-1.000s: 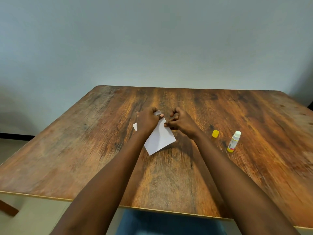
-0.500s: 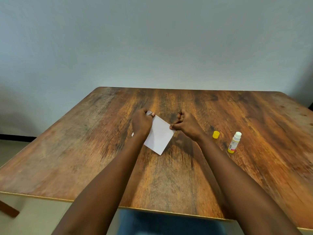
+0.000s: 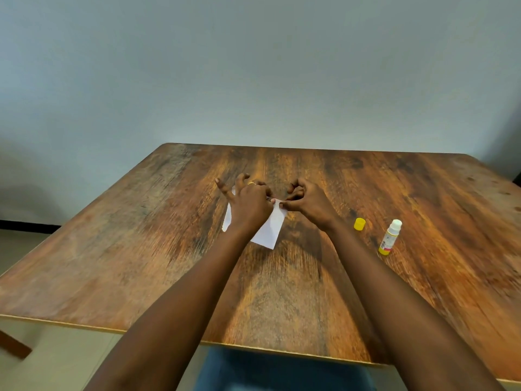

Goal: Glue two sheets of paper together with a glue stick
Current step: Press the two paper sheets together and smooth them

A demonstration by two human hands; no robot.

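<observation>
A small white paper lies on the wooden table near its middle. My left hand covers most of it, thumb and forefinger pinching the paper's far corner while the other fingers spread upward. My right hand pinches the same corner from the right. Whether there are two sheets or one I cannot tell; a white edge also shows left of my left wrist. The glue stick, white with a yellow base and uncapped, stands upright to the right. Its yellow cap sits beside it.
The table's near edge runs just in front of my lap. A plain grey wall stands behind the far edge. Bare wood surrounds the paper on the left and front.
My hands have drawn together at the paper's far corner. The left hand's fingers have spread open upward, and the paper has turned slightly under it.
</observation>
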